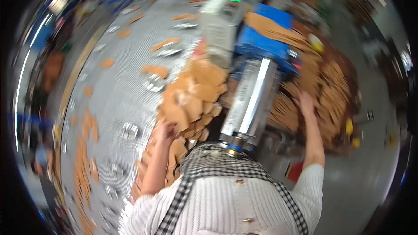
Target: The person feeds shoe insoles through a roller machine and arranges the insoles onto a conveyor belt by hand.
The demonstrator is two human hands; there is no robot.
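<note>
Left hand (165,129), centre-left of frame, fingers curled onto the lower edge of a loose heap of brown cardboard cutouts (196,91); whether actually pinching a piece: cannot tell through blur. Right hand (306,103), centre-right, fingers spread flat on a fanned stack of cardboard sheets (335,87). Between them, grey metal machine arm (254,100) with blue housing (265,39) above; more cutouts scattered over grey conveyor surface (126,91) at left.

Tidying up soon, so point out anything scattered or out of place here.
Brown cardboard pieces lie strewn singly over the grey work surface, away from the heap by the left hand. The right hand rests on a fanned stack beside the blue machine. The picture is blurred.
</note>
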